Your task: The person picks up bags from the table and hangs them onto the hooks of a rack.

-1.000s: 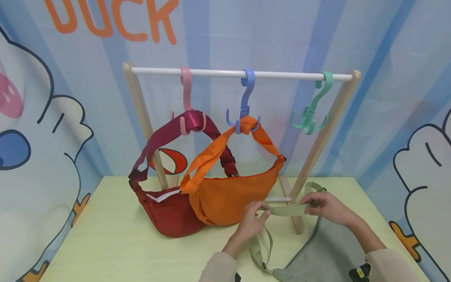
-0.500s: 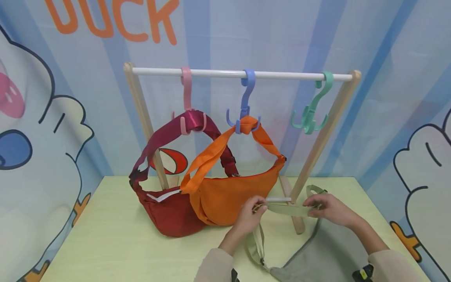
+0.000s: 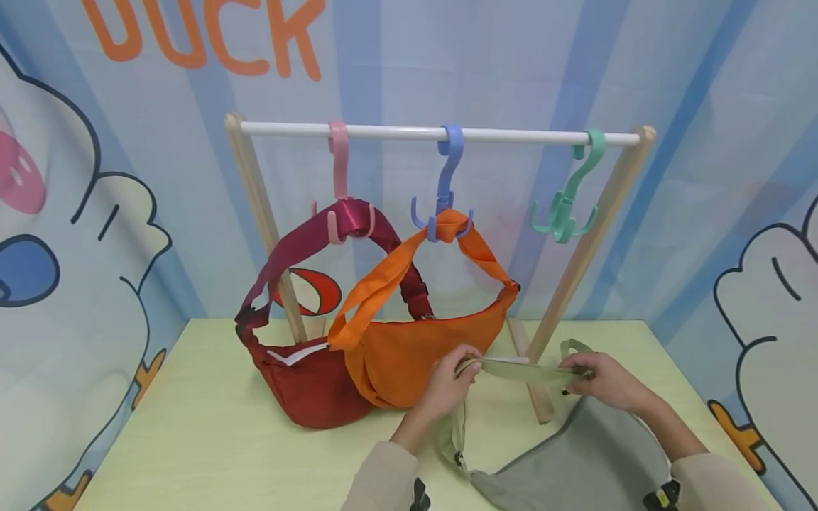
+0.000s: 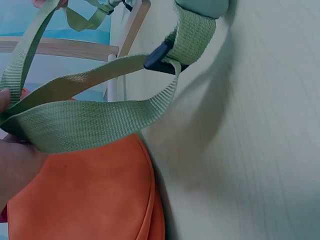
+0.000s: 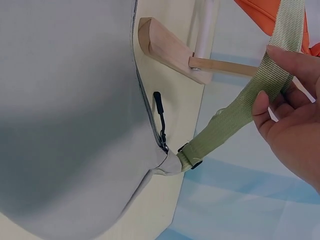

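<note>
A grey-green crossbody bag lies at the front right of the table, partly cut off by the frame. Its green webbing strap is stretched between both hands. The left hand pinches the strap, whose loop hangs toward a dark buckle in the left wrist view. The right hand holds the strap's other side; in the right wrist view its thumb and fingers close on the webbing. The bag's zipper pull dangles near the strap end.
A wooden rack with a white bar carries a pink hook, a blue hook and a green hook. A dark red bag hangs on the pink one, an orange bag on the blue one.
Both hands have risen slightly with the strap, the left going up and leftward, the right a little to the right. More of the grey-green bag's top edge has been drawn up.
</note>
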`<move>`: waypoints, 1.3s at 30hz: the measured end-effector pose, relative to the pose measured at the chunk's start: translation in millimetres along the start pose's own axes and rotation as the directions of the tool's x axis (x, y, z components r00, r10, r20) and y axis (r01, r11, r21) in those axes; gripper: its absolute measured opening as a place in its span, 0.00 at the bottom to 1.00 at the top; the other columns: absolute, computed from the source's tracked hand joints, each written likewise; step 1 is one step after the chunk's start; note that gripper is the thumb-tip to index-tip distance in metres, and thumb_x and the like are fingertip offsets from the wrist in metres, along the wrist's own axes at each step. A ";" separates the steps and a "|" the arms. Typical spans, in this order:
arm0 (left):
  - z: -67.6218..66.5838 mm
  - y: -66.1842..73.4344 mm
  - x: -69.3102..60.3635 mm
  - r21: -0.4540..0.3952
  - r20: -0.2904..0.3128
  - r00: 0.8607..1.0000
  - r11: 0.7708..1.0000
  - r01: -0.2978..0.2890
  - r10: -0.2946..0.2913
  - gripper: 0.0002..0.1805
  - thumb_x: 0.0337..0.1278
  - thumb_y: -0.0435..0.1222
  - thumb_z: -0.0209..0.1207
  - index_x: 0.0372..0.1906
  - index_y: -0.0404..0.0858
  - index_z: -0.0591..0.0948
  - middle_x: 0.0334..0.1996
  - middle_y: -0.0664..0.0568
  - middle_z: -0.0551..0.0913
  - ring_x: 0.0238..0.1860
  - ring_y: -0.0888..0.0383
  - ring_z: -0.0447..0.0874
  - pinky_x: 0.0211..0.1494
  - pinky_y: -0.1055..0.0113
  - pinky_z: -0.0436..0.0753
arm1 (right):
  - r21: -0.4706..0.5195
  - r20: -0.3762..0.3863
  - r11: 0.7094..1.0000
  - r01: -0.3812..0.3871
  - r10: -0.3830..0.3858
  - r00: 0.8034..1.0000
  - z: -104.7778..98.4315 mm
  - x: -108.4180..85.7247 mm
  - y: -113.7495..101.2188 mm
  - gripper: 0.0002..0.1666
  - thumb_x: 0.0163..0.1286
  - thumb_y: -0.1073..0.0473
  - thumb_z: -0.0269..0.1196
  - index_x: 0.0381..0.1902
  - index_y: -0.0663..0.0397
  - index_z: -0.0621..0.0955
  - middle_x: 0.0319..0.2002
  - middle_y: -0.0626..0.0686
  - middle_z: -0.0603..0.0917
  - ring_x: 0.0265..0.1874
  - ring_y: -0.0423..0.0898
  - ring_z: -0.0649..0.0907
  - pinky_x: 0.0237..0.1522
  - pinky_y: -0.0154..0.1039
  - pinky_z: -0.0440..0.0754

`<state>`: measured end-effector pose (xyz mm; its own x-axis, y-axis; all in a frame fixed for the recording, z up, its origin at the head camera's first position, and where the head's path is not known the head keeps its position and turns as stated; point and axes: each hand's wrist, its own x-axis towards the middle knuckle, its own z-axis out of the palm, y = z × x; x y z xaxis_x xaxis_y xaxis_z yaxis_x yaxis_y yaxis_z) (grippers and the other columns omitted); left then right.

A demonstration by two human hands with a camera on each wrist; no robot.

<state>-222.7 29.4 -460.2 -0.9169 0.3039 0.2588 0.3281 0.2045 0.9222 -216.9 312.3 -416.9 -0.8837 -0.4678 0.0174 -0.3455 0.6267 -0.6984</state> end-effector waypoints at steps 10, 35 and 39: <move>-5.7 12.3 2.8 0.039 0.029 0.999 0.999 -0.028 0.027 0.05 0.63 0.33 0.52 0.41 0.40 0.77 0.25 0.55 0.76 0.26 0.59 0.74 0.31 0.70 0.73 | -0.063 -0.034 0.998 0.002 -0.004 0.999 -8.6 -2.2 -5.6 0.14 0.59 0.70 0.61 0.44 0.64 0.78 0.38 0.58 0.79 0.32 0.45 0.78 0.25 0.37 0.76; -26.5 47.0 12.5 0.060 0.066 0.993 0.993 -0.103 0.099 0.10 0.66 0.39 0.49 0.46 0.43 0.75 0.46 0.54 0.76 0.47 0.57 0.73 0.52 0.61 0.71 | -0.095 -0.162 0.984 0.147 -0.161 0.974 -38.3 -7.3 -28.1 0.20 0.60 0.67 0.62 0.51 0.62 0.73 0.36 0.52 0.77 0.30 0.38 0.76 0.25 0.36 0.76; -27.6 53.4 13.3 0.067 0.072 0.992 0.992 -0.106 0.101 0.10 0.66 0.41 0.49 0.47 0.44 0.76 0.47 0.55 0.75 0.48 0.58 0.72 0.52 0.61 0.71 | -0.132 -0.174 0.973 0.189 -0.210 0.962 -43.6 -8.8 -34.4 0.23 0.58 0.70 0.63 0.52 0.64 0.72 0.36 0.52 0.75 0.30 0.38 0.74 0.24 0.36 0.75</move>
<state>-223.7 18.7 -399.6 -0.8603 0.3892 0.3292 0.4378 0.2332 0.8683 -211.0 322.1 -361.8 -0.8325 -0.4733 0.2879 -0.5447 0.6041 -0.5817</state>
